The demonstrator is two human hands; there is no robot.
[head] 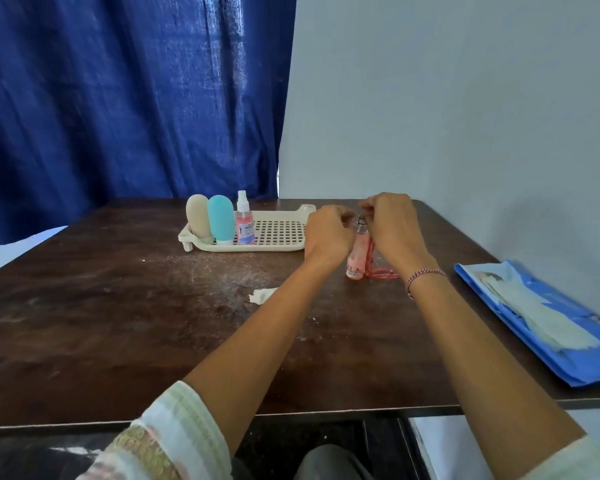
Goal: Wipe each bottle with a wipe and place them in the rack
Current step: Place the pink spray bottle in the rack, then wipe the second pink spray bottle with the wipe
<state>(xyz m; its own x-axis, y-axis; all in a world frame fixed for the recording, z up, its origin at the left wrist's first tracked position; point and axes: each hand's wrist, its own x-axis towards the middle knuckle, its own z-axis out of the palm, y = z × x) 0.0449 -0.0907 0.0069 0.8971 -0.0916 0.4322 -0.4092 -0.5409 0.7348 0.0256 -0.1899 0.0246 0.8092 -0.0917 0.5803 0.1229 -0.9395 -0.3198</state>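
Observation:
A cream perforated rack [281,247] stands at the back of the dark table. At its left end stand a beige bottle [197,216], a teal bottle [221,218] and a pink spray bottle [245,223]. Right of the rack a small pink bottle [357,258] with a red cord [383,273] stands upright on the table. My left hand [328,233] and my right hand [392,220] are curled on either side of its metal top, fingers pinched near it. What the fingertips grip is hidden. A crumpled white wipe [262,294] lies on the table beside my left forearm.
A blue pack of wipes [541,320] lies open at the table's right edge, with white wipes showing. A blue curtain [129,98] hangs behind the table on the left, and a pale wall rises on the right. White dust marks the dark tabletop [118,306].

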